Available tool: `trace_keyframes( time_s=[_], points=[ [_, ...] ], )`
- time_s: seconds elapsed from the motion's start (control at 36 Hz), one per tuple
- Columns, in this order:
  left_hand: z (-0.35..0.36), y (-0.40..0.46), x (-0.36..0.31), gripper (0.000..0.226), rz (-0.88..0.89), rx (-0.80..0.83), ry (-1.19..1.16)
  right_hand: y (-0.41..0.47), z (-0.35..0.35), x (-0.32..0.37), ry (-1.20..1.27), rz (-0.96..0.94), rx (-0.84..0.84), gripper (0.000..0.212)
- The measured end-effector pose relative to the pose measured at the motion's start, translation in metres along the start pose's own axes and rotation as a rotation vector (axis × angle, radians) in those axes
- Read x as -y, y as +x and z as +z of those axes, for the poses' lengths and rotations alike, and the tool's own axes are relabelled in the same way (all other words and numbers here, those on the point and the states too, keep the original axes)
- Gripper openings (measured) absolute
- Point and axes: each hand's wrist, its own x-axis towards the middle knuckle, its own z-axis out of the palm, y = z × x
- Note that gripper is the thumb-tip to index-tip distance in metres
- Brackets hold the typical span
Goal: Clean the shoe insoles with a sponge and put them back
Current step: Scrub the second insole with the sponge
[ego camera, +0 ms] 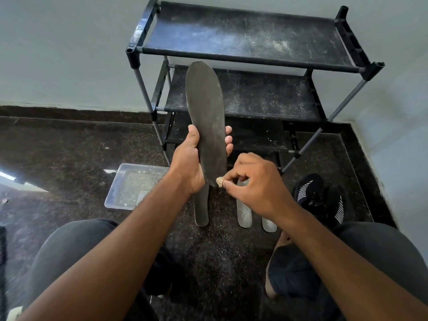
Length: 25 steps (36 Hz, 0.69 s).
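While the left hand grips a dark insole upright at frame centre, fingers wrapped round its edges, the right hand pinches a small tan sponge piece against the insole's lower end.

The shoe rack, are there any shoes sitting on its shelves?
No, the shoe rack shows only dusty bare shelves, and the black shoes sit on the floor beside it.
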Motion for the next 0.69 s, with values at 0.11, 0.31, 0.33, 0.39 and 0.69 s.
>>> trace_keyframes(
  time_s=[0.11,0.31,0.33,0.39,0.69],
  points=[
    [0.0,0.0,0.001,0.076,-0.021,0.001,-0.022,0.004,-0.005,-0.001,-0.078,0.012,-0.074,0.01],
    [0.0,-0.001,0.001,0.077,-0.034,-0.006,-0.033,-0.002,0.003,0.004,0.017,-0.048,0.066,0.01],
    [0.0,0.0,0.002,0.077,-0.04,-0.006,-0.039,-0.002,0.003,0.004,0.032,-0.045,0.059,0.009],
    [0.0,0.0,0.003,0.077,-0.049,0.001,-0.034,0.001,0.003,0.005,0.053,-0.033,0.004,0.006],
    [0.001,-0.001,0.002,0.077,-0.042,-0.012,-0.041,0.003,0.002,0.004,0.04,-0.046,0.015,0.008]
  ],
)
